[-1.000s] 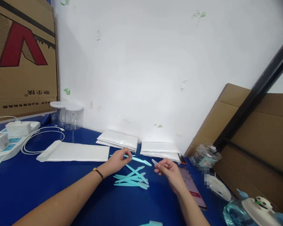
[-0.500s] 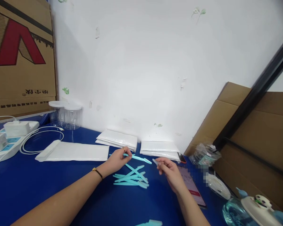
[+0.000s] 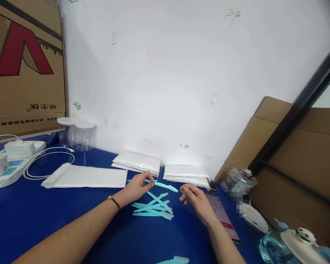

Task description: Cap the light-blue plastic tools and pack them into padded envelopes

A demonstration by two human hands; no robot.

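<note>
My left hand (image 3: 137, 186) is pinched on the handle of a turquoise eyebrow razor (image 3: 161, 184), whose blade end points right. My right hand (image 3: 195, 200) is closed with the fingertips on a small translucent blade cap (image 3: 184, 193), a short gap away from the razor's tip. Below the left hand, several more turquoise razors (image 3: 154, 209) lie crossed in a loose pile on the blue table (image 3: 121, 234). One further razor (image 3: 178, 260) shows at the bottom edge, partly cut off.
White padded mailers (image 3: 137, 163) and more mailers (image 3: 185, 171) lie along the wall; a single long mailer (image 3: 90, 176) is at left. Clear jars (image 3: 84, 137), a power strip (image 3: 40, 146) and a cable stand farther left. At right are a tablet (image 3: 225, 222) and a teal bottle (image 3: 275, 249).
My right hand has turned slightly, and the blade cap in its fingers has swung from pointing left to hanging more downward. My left hand and its razor have barely moved.
</note>
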